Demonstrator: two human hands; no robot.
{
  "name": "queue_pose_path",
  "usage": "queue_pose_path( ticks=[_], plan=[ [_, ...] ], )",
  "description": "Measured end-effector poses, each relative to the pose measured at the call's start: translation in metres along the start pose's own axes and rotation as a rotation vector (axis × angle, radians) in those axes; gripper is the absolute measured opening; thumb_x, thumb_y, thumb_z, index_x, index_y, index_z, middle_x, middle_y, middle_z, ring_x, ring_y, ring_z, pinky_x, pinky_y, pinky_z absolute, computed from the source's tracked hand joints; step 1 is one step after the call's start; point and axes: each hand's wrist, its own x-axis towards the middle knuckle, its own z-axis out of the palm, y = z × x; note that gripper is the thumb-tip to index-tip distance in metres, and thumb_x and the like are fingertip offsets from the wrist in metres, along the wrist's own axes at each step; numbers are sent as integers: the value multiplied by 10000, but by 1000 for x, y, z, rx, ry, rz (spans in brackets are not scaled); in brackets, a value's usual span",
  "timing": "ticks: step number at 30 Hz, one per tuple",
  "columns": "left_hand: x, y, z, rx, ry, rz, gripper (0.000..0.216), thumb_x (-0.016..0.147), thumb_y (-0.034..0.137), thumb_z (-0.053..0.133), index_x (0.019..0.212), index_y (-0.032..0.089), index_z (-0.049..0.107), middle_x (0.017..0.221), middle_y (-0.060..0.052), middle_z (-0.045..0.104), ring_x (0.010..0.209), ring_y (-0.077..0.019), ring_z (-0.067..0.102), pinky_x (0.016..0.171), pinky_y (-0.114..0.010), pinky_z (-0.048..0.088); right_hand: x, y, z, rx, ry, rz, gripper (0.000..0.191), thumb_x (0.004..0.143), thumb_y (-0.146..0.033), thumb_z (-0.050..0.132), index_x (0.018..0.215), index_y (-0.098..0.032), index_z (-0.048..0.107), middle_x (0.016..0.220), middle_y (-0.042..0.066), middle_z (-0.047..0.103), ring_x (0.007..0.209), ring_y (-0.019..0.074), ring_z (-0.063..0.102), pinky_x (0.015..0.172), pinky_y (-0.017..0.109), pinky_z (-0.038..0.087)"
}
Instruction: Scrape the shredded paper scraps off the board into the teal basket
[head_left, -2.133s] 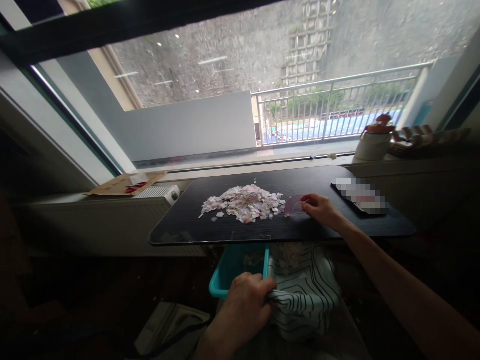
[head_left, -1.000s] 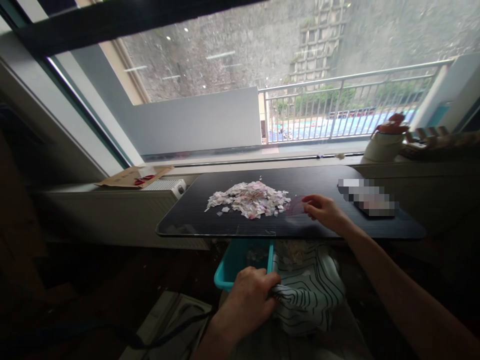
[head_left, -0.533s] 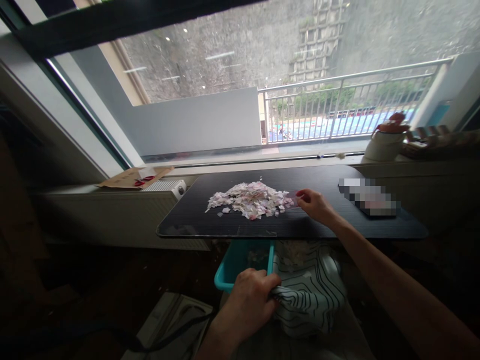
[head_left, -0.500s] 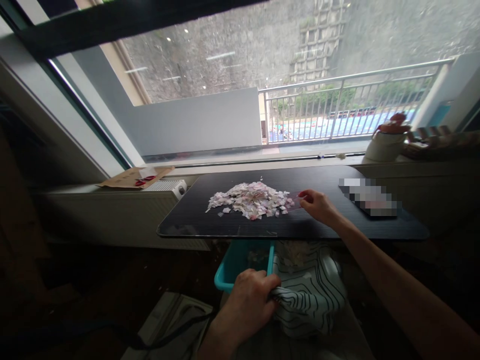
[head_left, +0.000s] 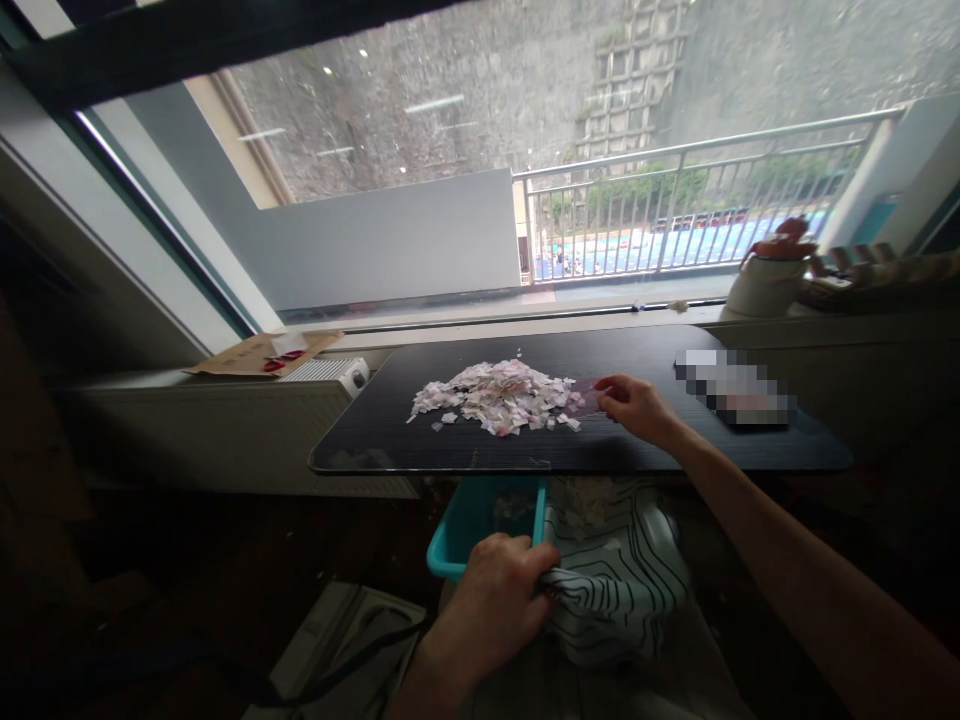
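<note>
A heap of small white and pink paper scraps [head_left: 499, 396] lies on a black tabletop [head_left: 450, 450]. My right hand [head_left: 634, 407] rests on the table at the heap's right edge, fingers pinched on a small clear pink plastic piece [head_left: 585, 400] that touches the scraps. Below the table's front edge my left hand [head_left: 499, 600] is closed on the rim of a teal bin [head_left: 469, 525] and on the striped white cloth [head_left: 615, 580] beside it. A few scraps lie inside the bin.
A dark flat object [head_left: 731, 395] lies on the table's right side. On the windowsill stand a white pot [head_left: 761, 280] and a basket [head_left: 862, 270]. At left sit a cardboard sheet [head_left: 255, 355] and a white radiator [head_left: 322, 372]. The floor below is dark.
My right hand with the pink piece has slid left from clear of the heap to against its right edge. The left hand has stayed on the bin.
</note>
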Motion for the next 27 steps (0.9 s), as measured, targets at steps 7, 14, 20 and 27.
queue_pose_path(
  ticks=[7,14,20,27],
  plan=[
    [1,1,0,1,-12,3,108,770,184,542,842,224,613,758,-3,604,748,-195,550,679,-287,344,-5,-7,-12,-80,70,44,280,751,-340,552,952,-166,639,674,24,649,569,139,576,574,268,448],
    [1,1,-3,11,-21,-1,104,779,191,545,846,227,616,750,0,597,732,-190,545,667,-287,348,-4,-20,-9,-275,108,10,258,756,-311,549,950,-180,658,715,32,668,649,163,598,623,281,435],
    [0,2,-3,27,-32,-5,96,795,203,553,864,225,617,765,-3,597,741,-189,550,679,-288,364,-4,-25,-5,-157,18,-25,263,759,-309,537,954,-176,654,707,21,662,627,141,584,605,255,437],
    [0,3,-4,33,-45,0,112,792,201,563,887,224,617,780,-6,605,763,-198,561,691,-292,375,-9,-24,-12,-148,-23,-3,252,739,-304,553,927,-180,666,677,13,655,585,131,569,564,248,426]
  ],
)
